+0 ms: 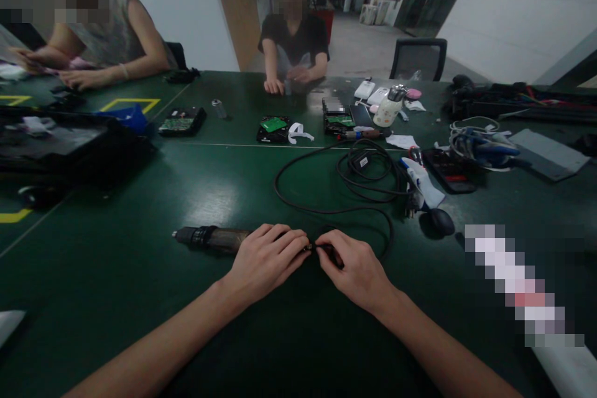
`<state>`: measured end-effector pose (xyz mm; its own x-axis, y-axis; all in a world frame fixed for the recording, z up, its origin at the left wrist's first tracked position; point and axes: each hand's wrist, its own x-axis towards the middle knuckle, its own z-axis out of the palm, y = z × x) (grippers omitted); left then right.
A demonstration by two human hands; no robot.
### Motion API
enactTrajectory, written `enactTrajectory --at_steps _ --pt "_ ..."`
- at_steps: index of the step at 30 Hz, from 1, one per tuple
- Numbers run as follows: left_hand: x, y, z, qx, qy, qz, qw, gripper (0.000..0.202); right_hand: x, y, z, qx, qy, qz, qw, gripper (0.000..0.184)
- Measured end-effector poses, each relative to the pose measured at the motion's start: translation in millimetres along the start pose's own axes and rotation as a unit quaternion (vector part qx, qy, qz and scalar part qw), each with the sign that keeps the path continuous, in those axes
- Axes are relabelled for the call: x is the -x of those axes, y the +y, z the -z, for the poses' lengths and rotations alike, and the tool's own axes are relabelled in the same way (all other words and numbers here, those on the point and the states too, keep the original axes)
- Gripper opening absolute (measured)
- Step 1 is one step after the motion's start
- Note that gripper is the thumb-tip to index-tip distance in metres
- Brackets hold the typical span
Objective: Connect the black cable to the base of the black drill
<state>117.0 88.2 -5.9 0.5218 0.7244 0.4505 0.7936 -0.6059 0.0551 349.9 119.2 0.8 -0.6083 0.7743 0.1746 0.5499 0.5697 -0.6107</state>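
An electric screwdriver lies on the green table, its bit end toward the left. Closed over its rear end is my left hand, knuckles up. My right hand pinches the end of a black cable right by the screwdriver's tail. A small brass-coloured bit of metal shows between the two hands; whether the cable end is seated in the tail I cannot tell. From there the cable loops away over the table into a loose coil. Both palms and some fingertips are hidden.
Beyond the coil lie circuit-board devices, a second screwdriver and a patterned bottle. Tools and a black mouse-like object are at right. A black tray stands left. Two people sit across the table.
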Motion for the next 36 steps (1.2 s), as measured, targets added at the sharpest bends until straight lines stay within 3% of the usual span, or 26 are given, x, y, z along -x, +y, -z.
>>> enactTrajectory --at_steps 36 --pt "0.3 0.7 -1.0 0.001 -0.004 -0.005 1.000 0.021 0.1 0.0 2.0 0.001 -0.001 0.001 1.000 0.010"
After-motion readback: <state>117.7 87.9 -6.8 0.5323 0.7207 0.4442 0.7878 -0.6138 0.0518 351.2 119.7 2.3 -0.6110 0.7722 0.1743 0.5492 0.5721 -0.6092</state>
